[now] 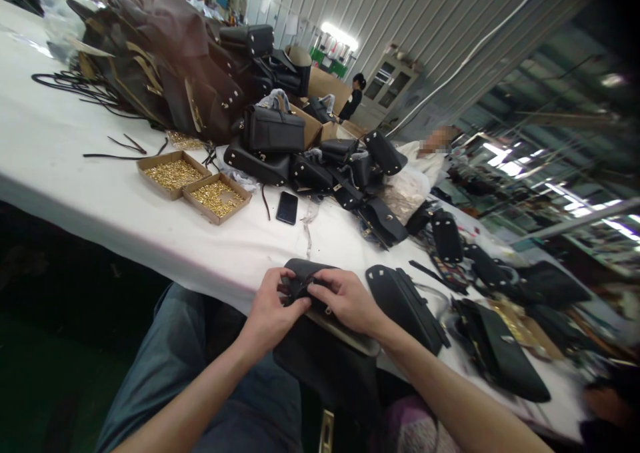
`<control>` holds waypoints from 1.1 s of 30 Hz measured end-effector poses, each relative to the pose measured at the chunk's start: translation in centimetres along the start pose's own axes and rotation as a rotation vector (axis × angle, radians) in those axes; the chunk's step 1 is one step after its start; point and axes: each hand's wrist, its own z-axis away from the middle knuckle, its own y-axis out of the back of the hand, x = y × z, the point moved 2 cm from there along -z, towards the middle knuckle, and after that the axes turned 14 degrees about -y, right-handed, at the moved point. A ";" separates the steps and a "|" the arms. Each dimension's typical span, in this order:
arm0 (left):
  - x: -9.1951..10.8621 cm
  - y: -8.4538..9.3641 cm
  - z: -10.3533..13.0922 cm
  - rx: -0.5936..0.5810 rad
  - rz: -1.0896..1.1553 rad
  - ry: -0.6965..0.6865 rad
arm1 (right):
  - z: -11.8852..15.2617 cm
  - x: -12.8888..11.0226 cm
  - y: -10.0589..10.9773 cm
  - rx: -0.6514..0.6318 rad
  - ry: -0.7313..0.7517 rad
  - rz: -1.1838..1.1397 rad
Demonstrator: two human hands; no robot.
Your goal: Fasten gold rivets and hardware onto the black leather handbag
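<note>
A black handbag [330,360] rests at the table's front edge and over my lap, its flap hanging down with a gold-coloured metal plate [327,432] at the end. My left hand [277,300] grips the bag's far left part, thumb and fingers bent around the black leather. From the other side, my right hand [345,298] pinches the same spot, its fingertips close to those of my left. Whatever small part lies between the fingertips is too hidden to make out. A small gold fitting shows just below my right fingers.
Two cardboard trays [240,190] of small gold-coloured hardware stand left on the white table [150,226], near a phone [287,208]. Black handbags [275,130] are piled behind; more bags [405,306] lie right. Brown leather pieces [165,60] heap at far left. People are beyond.
</note>
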 end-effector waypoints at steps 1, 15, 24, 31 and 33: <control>0.1 -0.2 0.0 0.023 -0.033 -0.004 | 0.0 0.1 0.1 -0.003 -0.007 -0.001; 1.6 -2.6 -2.5 0.134 -0.238 -0.067 | 1.4 0.3 -2.9 0.657 0.032 0.613; 2.7 -4.2 -4.7 0.181 -0.110 0.000 | 2.3 1.3 -2.6 0.833 -0.007 0.080; 1.7 -4.4 -4.1 0.171 -0.060 0.036 | 3.7 1.4 -2.3 0.755 0.041 -0.019; 1.5 -4.3 -3.9 0.166 -0.051 0.039 | 4.1 1.7 -2.4 0.742 0.057 -0.036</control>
